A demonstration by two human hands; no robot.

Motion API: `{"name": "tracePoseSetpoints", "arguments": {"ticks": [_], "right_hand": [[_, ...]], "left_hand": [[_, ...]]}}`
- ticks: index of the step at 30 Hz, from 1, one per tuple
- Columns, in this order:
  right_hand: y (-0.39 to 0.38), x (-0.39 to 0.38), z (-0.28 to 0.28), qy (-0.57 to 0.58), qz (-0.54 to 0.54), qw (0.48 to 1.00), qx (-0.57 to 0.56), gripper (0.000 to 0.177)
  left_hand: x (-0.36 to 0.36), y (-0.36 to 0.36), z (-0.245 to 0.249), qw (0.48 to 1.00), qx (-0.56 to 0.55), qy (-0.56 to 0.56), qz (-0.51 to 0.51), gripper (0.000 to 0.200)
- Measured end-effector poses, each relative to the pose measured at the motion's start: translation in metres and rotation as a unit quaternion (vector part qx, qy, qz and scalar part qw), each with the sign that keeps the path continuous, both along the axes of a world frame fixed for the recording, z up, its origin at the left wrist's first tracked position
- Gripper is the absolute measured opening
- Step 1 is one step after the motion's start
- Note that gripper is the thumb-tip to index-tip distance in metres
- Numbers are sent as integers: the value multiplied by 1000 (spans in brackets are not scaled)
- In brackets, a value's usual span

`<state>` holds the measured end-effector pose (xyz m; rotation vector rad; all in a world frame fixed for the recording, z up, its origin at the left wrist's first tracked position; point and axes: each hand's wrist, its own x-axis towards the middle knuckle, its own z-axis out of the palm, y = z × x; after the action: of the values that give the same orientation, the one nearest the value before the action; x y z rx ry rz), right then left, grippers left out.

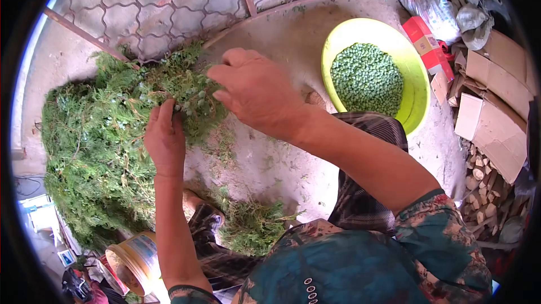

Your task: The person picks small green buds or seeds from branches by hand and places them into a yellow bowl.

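A large heap of green evergreen branches (pixel 96 146) with small pale blue-green berries lies on the left. My left hand (pixel 166 140) is at the heap's right side, thumb and fingers pinched on a berry-bearing sprig (pixel 194 104). Just to the right of that sprig is my right hand (pixel 253 89), its fingers curled and the thumb close to them. Whatever is between the right fingertips, if anything, is too small to make out. A yellow-green basin (pixel 417 98) on the right holds a mass of loose green berries (pixel 366 78).
A smaller pile of green sprigs (pixel 253 228) lies between my feet. A metal lattice gate (pixel 158 10) runs along the far side. Cardboard (pixel 496 129), a red box (pixel 428 47) and chopped wood (pixel 482 191) are stacked at right. A tipped bucket (pixel 138 261) is at lower left.
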<state>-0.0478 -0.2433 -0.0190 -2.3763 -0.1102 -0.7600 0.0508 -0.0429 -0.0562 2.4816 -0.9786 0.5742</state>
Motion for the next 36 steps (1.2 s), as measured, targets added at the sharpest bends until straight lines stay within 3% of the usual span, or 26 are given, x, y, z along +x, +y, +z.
{"name": "tracePoseSetpoints", "arguments": {"ticks": [3,5,9,12,13,14,15,17,21,23,24,26,27,29,30,32,36], "right_hand": [[5,6,-3,-40,-12,998,-36,16],[10,8,-7,13,18,1000,-22,17],[13,11,-9,49,36,998,-28,16],[6,12,-6,-9,68,996,63,12],[1,11,5,95,78,950,288,12],[-2,10,13,193,82,843,496,12],[-3,9,15,198,85,842,494,12],[-4,7,15,159,128,717,667,14],[-4,6,18,208,172,697,664,18],[-4,6,21,286,216,748,559,21],[-4,6,24,289,215,747,559,21],[-5,5,28,319,200,846,376,26],[-7,6,24,322,200,845,377,26],[-9,8,14,292,254,892,234,30],[-9,6,12,295,254,891,235,30],[-3,2,15,346,291,833,320,31],[3,3,16,317,256,877,253,24]], "left_hand": [[-25,0,42,999,29,-14,-15,26],[-38,4,58,997,75,12,-1,22],[-53,12,62,1000,-4,-14,-5,26],[-61,19,63,999,5,-48,-18,29],[-59,21,60,999,2,-44,-17,29],[-57,24,56,998,-20,-41,-32,32],[-56,28,53,997,-41,-39,-46,34],[-56,29,53,996,-68,-30,-51,34],[-56,31,59,996,-19,-61,-57,40],[-60,32,63,996,0,-73,-61,41],[-62,33,66,995,16,-74,-66,41],[-64,35,69,994,32,-72,-71,41],[-65,36,70,992,51,-79,-79,40],[-67,38,71,990,69,-84,-87,39],[-68,38,71,990,71,-82,-95,38],[-70,39,71,989,73,-79,-102,36],[-69,40,69,991,51,-76,-99,38]]}}
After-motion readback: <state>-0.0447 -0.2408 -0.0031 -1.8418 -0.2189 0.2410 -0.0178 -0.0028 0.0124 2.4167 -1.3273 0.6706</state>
